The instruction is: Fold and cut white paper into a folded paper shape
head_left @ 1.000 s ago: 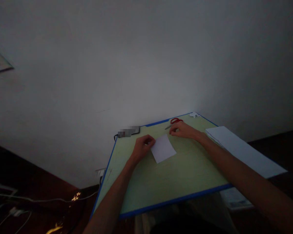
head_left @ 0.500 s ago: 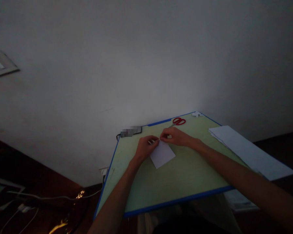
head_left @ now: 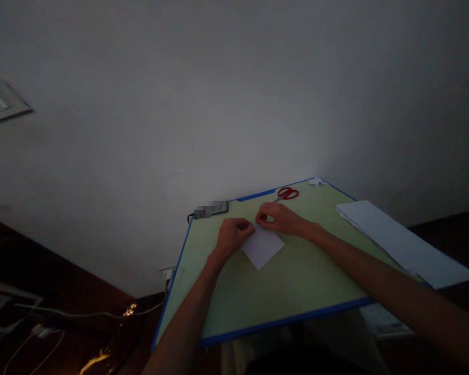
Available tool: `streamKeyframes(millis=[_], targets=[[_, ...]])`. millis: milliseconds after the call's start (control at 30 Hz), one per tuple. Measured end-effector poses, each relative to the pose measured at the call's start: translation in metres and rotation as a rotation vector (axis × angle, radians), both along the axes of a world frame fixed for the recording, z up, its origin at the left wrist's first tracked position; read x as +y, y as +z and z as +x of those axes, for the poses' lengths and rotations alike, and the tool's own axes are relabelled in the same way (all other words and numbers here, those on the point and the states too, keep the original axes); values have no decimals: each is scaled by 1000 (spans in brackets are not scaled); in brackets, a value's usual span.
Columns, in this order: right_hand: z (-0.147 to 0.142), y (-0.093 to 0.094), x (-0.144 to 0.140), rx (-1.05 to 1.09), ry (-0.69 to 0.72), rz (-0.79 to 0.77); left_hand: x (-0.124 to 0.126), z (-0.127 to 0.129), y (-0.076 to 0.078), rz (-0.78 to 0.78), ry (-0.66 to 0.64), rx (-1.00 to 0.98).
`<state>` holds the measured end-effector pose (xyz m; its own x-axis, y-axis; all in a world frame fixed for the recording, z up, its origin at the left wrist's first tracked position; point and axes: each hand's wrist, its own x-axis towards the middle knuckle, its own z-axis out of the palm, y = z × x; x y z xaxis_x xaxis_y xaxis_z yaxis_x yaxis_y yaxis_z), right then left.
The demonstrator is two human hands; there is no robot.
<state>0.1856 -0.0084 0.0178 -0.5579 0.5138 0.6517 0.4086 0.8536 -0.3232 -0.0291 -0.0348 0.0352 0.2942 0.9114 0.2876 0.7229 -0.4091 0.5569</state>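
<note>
Handling a small white paper [head_left: 262, 249] on the green tabletop [head_left: 297, 281], both hands at its far end. To do this well: light fingertip pressure, both hands level, sheet flat against the board, far corner squared up before pressing anything down; a hard pull one way would likely skew or crease it. Left hand [head_left: 231, 235] has thumb and fingers pinched on the paper's far left edge. Right hand [head_left: 278, 217] has thumb and index curled together at the far corner; too dark to tell whether paper is caught between them. Paper position: mid-table, just under and in front of both sets of fingertips, most of it uncovered, one corner aimed at the person, another out to the right, clear of the fingers. Red-handled scissors [head_left: 288, 193] lie just beyond the right hand; larger white sheets [head_left: 402, 242] well right.
</note>
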Motion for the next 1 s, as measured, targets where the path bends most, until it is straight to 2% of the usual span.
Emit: streamKeyframes(millis=[367,467,533,767,900,1000], targets=[[37,12,15,131,-89,-170,4,-7,1,-17,21,26],[51,12,21,213,-175,-191,7,-10,-2,23,101,104],[58,10,25,282,-224,-227,9,-11,-6,35,147,86],[44,3,27,296,-196,-295,12,-1,-14,105,138,-323],[38,3,24,270,-153,-350,13,3,-18,-19,-8,-562],[35,4,19,232,-148,-361,15,2,-21,-98,-65,-659]])
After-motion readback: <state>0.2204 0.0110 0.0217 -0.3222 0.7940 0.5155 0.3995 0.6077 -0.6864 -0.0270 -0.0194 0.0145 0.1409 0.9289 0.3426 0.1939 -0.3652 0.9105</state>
